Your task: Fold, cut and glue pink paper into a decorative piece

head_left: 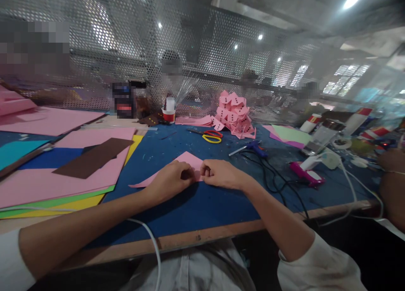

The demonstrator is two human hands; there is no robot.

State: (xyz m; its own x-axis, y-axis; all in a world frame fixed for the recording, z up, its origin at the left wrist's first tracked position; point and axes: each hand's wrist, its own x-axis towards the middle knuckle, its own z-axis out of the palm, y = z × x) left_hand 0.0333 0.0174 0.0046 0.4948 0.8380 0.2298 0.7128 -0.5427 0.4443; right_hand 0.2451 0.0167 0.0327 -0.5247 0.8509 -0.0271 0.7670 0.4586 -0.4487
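A pink paper piece (186, 161) lies on the blue table mat (202, 202), folded into a pointed shape. My left hand (172, 178) is closed with its fingers pinching the paper's near edge. My right hand (218, 173) is closed too and pinches the same edge, its fingertips almost touching the left hand's. Most of the paper's lower part is hidden under both hands.
Large pink, brown, yellow and green sheets (63, 172) are stacked at left. Red-and-yellow scissors (210, 136), a pile of pink folded pieces (234, 113), a red cup (168, 112), a blue glue gun (255, 147) and a pink-and-white glue gun (308, 170) with cables lie beyond. Another person's arm (392, 185) is at right.
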